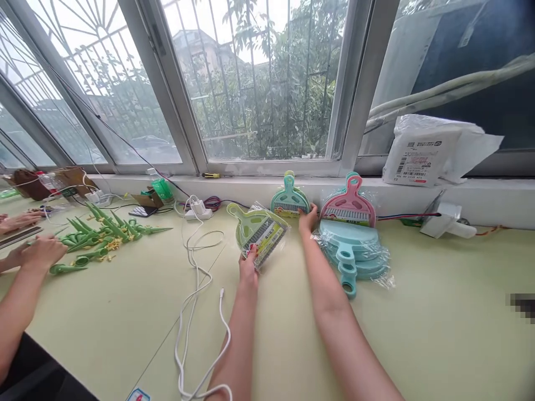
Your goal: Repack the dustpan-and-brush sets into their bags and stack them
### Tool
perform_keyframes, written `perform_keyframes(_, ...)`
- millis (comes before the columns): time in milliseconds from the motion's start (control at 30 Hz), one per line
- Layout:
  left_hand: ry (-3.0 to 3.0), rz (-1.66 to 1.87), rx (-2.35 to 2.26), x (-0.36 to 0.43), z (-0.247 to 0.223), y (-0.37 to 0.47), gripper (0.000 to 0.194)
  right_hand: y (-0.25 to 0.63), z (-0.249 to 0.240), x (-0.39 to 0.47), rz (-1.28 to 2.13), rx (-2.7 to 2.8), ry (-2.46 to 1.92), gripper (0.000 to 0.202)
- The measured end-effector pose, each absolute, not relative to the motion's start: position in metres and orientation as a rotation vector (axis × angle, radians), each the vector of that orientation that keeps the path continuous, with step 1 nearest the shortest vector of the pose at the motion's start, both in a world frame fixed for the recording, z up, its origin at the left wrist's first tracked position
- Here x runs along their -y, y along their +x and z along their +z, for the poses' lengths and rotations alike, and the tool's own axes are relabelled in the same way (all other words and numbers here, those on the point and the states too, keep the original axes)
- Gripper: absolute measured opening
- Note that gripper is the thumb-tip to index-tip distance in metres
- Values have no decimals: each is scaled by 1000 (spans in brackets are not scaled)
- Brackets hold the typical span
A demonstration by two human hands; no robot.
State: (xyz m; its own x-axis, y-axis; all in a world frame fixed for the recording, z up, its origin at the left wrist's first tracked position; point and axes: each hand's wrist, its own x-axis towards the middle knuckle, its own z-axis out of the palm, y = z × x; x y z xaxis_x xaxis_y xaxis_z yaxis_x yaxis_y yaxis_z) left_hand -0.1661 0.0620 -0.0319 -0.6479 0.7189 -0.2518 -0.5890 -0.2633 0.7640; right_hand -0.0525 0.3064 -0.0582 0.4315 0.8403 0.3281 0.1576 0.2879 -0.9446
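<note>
My left hand [248, 266] grips the lower edge of a green dustpan and brush set [254, 225] in clear plastic, tilted above the table. My right hand [308, 219] reaches to the lower right edge of a teal dustpan set [289, 199], which stands upright against the wall under the window. Its fingers are closed round that edge, partly hidden. Right of that hand, a pink dustpan set [353, 200] leans on the wall with others behind it. In front of it lie several teal dustpans [351, 239] stacked in plastic, handles toward me.
White cables [196, 278] run over the table left of my left arm. A power strip [198, 210] sits by the wall. At left, another person's hands [44, 250] are near green pointed plastic pieces [100, 234]. A white parcel [426, 150] rests on the sill at right.
</note>
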Motion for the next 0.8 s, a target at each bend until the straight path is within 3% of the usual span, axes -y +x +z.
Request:
perform_keyframes(333, 264, 1964, -1161, -64, -37, -165, 22, -60, -62, -322, 437, 1122, -1353, 49)
perform_keyframes(567, 253, 1997, -1128, -69, -38, -167, 23, -63, -53, -297, 335, 1202, -1338, 76)
perform_keyframes(800, 168, 2052, -1023, -73, -37, -173, 12, -72, -48, -225, 247, 1420, -1164, 83)
